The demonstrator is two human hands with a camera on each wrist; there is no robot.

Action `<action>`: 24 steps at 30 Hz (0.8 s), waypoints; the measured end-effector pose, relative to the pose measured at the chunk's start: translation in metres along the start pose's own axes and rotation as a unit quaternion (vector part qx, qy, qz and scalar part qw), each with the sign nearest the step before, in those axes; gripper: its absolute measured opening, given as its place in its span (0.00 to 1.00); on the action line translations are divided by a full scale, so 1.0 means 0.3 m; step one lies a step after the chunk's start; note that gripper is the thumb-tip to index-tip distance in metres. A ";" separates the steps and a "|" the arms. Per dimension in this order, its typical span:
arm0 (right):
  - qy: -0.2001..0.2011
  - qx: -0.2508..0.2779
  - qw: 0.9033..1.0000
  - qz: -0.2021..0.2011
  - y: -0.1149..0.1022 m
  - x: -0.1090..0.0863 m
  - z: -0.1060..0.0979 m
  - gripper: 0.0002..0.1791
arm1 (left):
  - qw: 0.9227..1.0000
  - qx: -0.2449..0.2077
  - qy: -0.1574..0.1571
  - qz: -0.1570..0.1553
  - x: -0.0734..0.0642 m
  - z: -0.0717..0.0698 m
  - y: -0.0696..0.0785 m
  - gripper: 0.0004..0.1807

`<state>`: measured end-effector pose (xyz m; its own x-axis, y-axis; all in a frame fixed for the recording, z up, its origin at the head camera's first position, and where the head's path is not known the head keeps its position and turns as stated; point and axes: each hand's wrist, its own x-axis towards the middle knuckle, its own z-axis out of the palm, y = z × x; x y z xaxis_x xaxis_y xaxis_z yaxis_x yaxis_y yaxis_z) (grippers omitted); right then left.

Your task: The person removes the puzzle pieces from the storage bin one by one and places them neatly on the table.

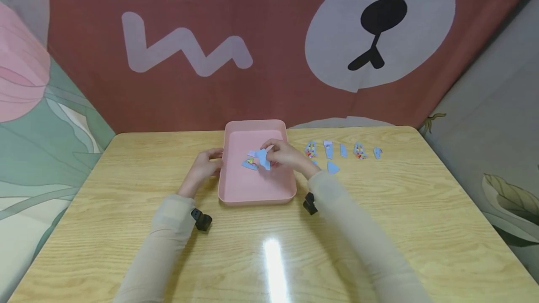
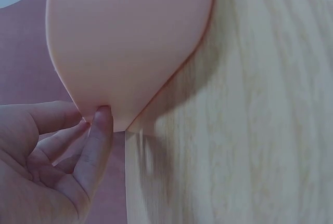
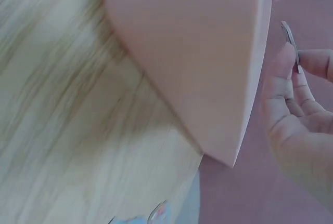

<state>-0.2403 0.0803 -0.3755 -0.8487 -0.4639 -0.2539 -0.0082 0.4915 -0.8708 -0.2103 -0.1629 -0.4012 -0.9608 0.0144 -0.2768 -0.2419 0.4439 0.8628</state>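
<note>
**Blue piece (image 1: 263, 158) pinched over the pink tray (image 1: 254, 188)**

Head view: my right hand (image 1: 283, 154) holds the piece at its three-o'clock edge; patterned pieces (image 1: 249, 165) lie in the tray at its nine o'clock. My left hand (image 1: 205, 167) grips the tray's nine-o'clock wall. Loose pieces (image 1: 328, 150) lie on the desk (image 1: 236, 256), at three o'clock.

Left wrist view: at eight o'clock, my thumb presses the outer wall, fingers at the rim; a light hold should steady the tray without tilting it.

Right wrist view: at two o'clock, thumb and finger pinch the piece, seen edge-on. I'd best lower it flat, turning it by fingertip, so its neighbours aren't nudged.
</note>
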 end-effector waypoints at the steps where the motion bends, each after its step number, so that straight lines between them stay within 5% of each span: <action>1: 0.004 0.003 1.000 0.002 0.008 -0.006 -0.009 0.23 | 1.000 0.000 0.001 0.000 0.000 0.000 0.001 0.28; 8: 0.034 0.023 0.999 0.008 0.076 -0.037 -0.070 0.23 | 1.000 0.001 0.001 0.002 -0.002 0.000 0.004 0.28; 15: 0.024 0.092 0.995 0.011 0.124 -0.087 -0.158 0.27 | 1.000 0.003 0.003 0.002 -0.006 0.000 0.005 0.27; 24: 0.056 0.100 0.993 0.025 0.198 -0.124 -0.263 0.27 | 1.000 -0.004 0.006 0.004 -0.004 0.003 0.005 0.28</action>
<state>-0.2510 0.1847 -0.3847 -0.8991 -0.3518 -0.2603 0.1315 0.3501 -0.9274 -0.2093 -0.1616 -0.4000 -0.9644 0.0074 -0.2644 -0.2347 0.4369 0.8684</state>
